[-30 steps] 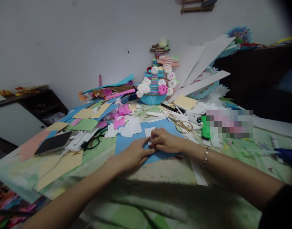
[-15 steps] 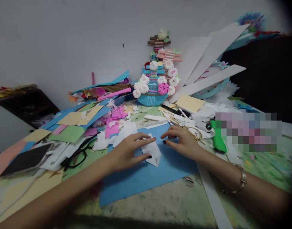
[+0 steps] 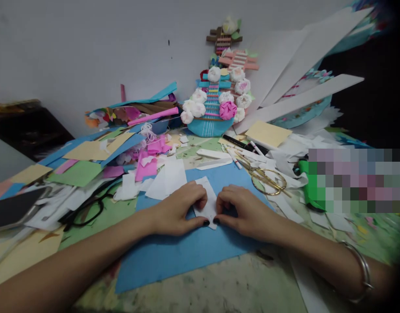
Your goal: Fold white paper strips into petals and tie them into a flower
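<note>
A small folded white paper (image 3: 204, 198) lies on a blue sheet (image 3: 173, 256) between my two hands. My left hand (image 3: 183, 208) is at its left side, fingers curled and thumb tip near its lower corner. From the right, my right hand (image 3: 242, 211) touches the paper's lower corner with its thumb, the fingers bent inward. Both hands seem to pinch the paper, though the fingertips partly hide the contact. More white paper (image 3: 169, 178) rests at the blue sheet's upper left edge.
Gold-handled scissors (image 3: 268, 180) and a black pen (image 3: 237, 142) lie at the upper right. A blue paper instrument with flowers (image 3: 211, 124) leans at the wall. On the left are black-framed glasses (image 3: 89, 213), a dark phone (image 3: 18, 208) and coloured paper (image 3: 77, 174).
Both hands have come closer together around the folded white paper, their fingers curling in where they were spread. The view has shifted slightly.
</note>
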Demonstrator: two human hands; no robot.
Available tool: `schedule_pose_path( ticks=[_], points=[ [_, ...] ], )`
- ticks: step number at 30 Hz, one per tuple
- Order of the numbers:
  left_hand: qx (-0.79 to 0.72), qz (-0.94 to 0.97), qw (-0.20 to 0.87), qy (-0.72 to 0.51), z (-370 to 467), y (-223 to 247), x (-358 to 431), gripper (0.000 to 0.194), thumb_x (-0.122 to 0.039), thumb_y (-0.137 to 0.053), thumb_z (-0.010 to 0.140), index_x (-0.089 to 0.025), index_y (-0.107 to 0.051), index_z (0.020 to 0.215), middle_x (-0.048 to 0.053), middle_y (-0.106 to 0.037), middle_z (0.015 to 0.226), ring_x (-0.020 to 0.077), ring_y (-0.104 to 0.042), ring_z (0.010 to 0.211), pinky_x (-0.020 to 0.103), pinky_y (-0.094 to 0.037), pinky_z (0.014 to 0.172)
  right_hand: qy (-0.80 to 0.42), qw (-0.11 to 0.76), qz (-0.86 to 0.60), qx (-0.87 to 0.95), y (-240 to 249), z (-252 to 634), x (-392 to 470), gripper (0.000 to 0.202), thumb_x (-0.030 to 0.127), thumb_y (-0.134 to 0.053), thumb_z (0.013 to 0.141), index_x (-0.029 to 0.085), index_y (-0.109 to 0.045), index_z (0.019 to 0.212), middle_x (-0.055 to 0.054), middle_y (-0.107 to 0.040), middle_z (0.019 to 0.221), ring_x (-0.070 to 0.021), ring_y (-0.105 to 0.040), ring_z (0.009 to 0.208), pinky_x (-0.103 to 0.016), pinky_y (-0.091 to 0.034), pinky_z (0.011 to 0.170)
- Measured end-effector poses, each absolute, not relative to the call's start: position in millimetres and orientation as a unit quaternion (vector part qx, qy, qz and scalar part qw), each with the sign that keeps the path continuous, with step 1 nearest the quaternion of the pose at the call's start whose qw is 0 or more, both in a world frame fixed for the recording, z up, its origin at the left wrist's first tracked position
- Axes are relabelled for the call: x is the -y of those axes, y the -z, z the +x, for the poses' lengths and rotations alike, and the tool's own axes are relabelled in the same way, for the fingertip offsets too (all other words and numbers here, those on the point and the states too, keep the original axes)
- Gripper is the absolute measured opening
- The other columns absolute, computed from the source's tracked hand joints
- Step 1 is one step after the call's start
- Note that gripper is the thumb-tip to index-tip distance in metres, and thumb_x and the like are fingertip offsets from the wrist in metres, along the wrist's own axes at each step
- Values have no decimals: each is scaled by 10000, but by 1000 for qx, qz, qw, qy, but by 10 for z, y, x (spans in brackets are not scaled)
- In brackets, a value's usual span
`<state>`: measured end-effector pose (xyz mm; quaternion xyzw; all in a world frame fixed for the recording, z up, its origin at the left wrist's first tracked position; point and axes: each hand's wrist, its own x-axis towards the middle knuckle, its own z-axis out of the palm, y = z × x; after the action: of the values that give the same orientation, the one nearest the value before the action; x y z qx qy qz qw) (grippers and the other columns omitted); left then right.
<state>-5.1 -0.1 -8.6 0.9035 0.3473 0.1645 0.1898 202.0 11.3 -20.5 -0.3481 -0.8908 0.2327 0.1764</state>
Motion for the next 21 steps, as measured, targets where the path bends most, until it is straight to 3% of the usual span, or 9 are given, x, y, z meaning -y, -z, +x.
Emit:
schedule_pose_path(
  ticks=[6, 11, 14, 17, 21],
  points=[
    [-340, 913, 176, -144, -26, 95, 35, 97, -220, -547, 782, -181, -460, 760, 8, -496, 759, 158, -427, 752, 283, -374, 692, -215, 163, -338, 901, 158, 1980, -73, 69, 134, -653, 721, 170, -594, 731, -31, -589, 762, -156, -492, 719, -279, -334, 648],
    [-366, 886, 176, -222, -151, 66, -35, 68, -136, -476, 773, -174, -530, 791, 24, -556, 809, 152, -497, 774, 289, -422, 719, -211, 170, -305, 913, 143, 2001, -56, 109, 71, -556, 767, 170, -594, 789, -36, -596, 775, -153, -505, 728, -272, -363, 659],
    [-360, 900, 119, -215, -288, 65, -141, 340, -34, -423, 690, -184, -580, 951, 48, -601, 966, 190, -517, 949, 363, -422, 853, -208, 170, -309, 912, 153, 2015, -71, 64, 236, -602, 811, 172, -595, 810, -50, -599, 807, -175, -512, 785, -286, -380, 690],
    [-322, 922, 96, -193, -384, 75, -218, 426, -21, -429, 683, -200, -604, 1028, 57, -608, 1082, 203, -511, 1049, 393, -402, 927, -185, 175, -317, 914, 168, 2007, -74, 330, 439, -706, 710, 166, -584, 851, -75, -584, 876, -216, -499, 858, -317, -395, 720],
    [-305, 931, 74, -186, -399, 69, -232, 257, -123, -491, 795, -184, -646, 991, 80, -640, 1013, 195, -550, 970, 367, -423, 880, -169, 183, -317, 915, 173, 2020, -104, 231, 305, -693, 744, 172, -590, 902, -83, -576, 951, -228, -496, 928, -345, -405, 785]
  ],
)
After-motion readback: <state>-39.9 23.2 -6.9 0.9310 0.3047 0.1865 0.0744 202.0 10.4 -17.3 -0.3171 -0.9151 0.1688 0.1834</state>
